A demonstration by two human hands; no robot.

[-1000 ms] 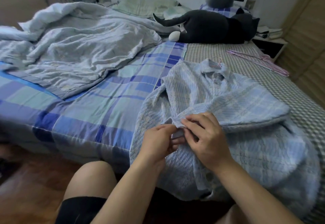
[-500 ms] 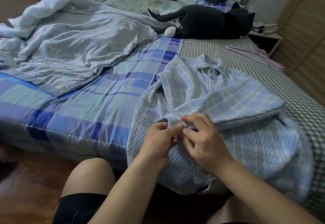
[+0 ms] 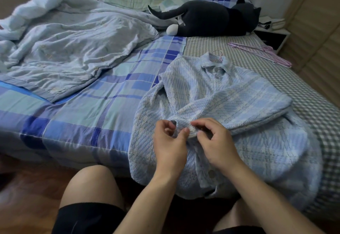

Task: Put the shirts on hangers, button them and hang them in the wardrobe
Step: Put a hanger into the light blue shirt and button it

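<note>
Far to the left of the hands and beyond them, a crumpled pale blue quilt [image 3: 70, 44] lies on the blue plaid bedsheet [image 3: 103, 108]. The left hand [image 3: 170, 145] has its fingers curled, thumb and forefinger pinching the cuff of the sleeve of the light blue checked shirt [image 3: 230, 105]. The right hand [image 3: 217, 143], just beside it and almost touching, also has curled fingers pinching the same cuff edge. The shirt lies spread on the bed under and beyond both hands, its hem hanging over the bed edge, its sleeve folded across the front toward the hands. A pink hanger hook [image 3: 219, 54] shows at its collar. Beyond the hands lies a dark grey plush cat [image 3: 211, 20]. Far beyond and to the right of the right hand, spare pink hangers [image 3: 263, 53] rest on the checked sheet [image 3: 294, 86].
</note>
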